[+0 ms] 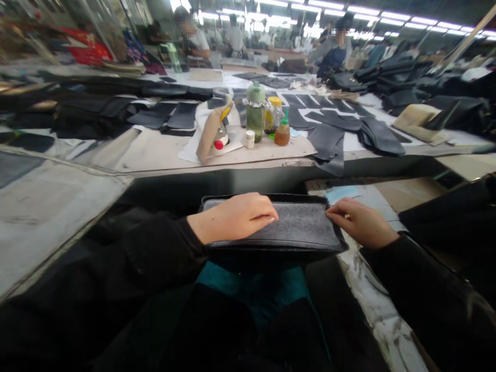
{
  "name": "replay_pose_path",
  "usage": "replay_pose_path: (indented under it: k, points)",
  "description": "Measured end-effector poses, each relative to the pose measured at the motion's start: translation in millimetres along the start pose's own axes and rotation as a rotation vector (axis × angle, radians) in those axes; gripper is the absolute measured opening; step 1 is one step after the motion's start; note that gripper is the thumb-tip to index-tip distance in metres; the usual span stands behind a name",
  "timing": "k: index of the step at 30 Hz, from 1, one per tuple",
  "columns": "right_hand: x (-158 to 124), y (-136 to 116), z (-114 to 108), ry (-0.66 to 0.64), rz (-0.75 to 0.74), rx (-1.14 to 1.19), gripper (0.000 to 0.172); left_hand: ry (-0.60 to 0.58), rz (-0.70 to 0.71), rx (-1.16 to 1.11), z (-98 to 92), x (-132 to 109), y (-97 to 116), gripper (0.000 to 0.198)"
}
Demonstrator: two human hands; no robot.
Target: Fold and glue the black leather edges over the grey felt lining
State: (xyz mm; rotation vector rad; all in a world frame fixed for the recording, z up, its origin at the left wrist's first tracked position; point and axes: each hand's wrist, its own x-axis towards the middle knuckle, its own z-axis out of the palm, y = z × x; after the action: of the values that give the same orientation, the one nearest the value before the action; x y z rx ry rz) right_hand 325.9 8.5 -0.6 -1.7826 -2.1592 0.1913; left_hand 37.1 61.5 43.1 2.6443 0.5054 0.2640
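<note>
A black bag-like leather piece (302, 227) with a flat grey-black rectangular face and raised edges rests at my lap. My left hand (242, 214) lies across its left half, fingers curled and thumb pressed against them; whatever they hold, if anything, is hidden. At the right end, my right hand (358, 222) pinches the piece's raised edge between thumb and fingers. The underside of the piece is out of sight.
Ahead, a worktable carries a green bottle (254, 113), a yellow-lidded jar (273, 114), a small brown bottle with a green nozzle (282, 135) and a white bottle (250, 139). Black cut pieces (327, 142) lie around them. Several people are farther back.
</note>
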Motion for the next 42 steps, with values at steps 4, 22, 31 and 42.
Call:
replay_pose_path:
  k: [4,22,31,42]
  points:
    - [-3.9,-2.1,-3.4,0.023,-0.011,-0.028,0.024,-0.003,-0.206,0.051,12.6,-48.4,10.3,0.031]
    - [-26.2,-123.1,39.7,0.097,-0.189,0.102,0.017,0.292,-0.401,0.259,53.0,-67.7,26.7,0.025]
    - [-18.3,-126.6,37.8,0.007,-0.205,0.011,0.016,0.244,-0.397,0.296,51.7,-59.4,27.2,0.021]
    - [-12.3,-135.2,34.7,-0.001,-0.179,-0.261,0.013,0.182,-0.297,0.43,39.4,-43.6,23.3,0.01]
